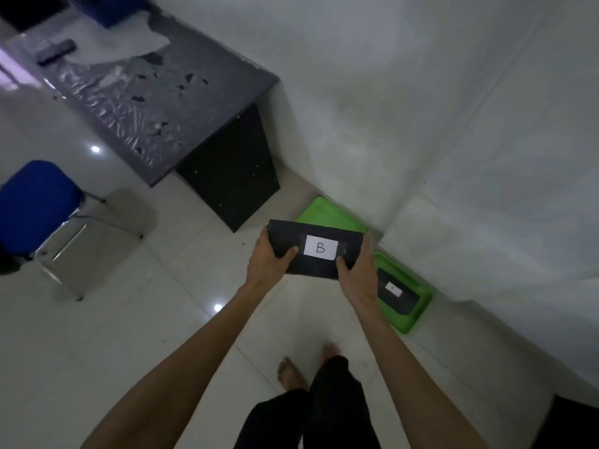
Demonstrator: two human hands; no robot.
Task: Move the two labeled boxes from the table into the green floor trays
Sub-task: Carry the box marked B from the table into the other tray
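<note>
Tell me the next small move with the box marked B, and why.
Probably lower the box marked B into the green tray nearer the table. The left hand and right hand grip its two ends above the floor, right over that tray, whose visible part holds nothing. The other green tray already holds a dark labeled box, so it seems taken.

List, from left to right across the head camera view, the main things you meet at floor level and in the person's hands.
Blue chair → left hand → box labeled B → right hand → green tray holding the other labeled box.
</note>
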